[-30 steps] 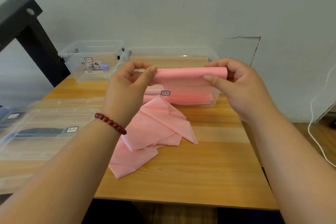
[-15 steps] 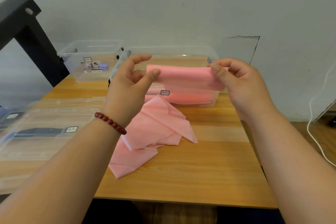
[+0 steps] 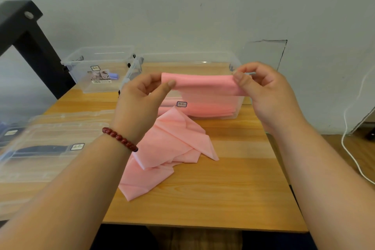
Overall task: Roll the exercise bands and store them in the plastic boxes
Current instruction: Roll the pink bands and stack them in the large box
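Clear box (image 3: pixel 30 160), lower left: blurred, cropped by frame edge. Label (image 3: pixel 181 104) print illegible. Pink band (image 3: pixel 203 87) partly hidden behind left hand (image 3: pixel 138 105).

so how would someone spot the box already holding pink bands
On the wooden table, look to the far edge by the wall. It is the right-hand clear box there, with pink bands stacked inside; the left clear box has none.

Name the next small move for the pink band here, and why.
Probably roll the raised edge over on itself. The left hand and right hand each pinch one end of the top edge of the pink band, while most of its length trails loose onto the table, not yet rolled.
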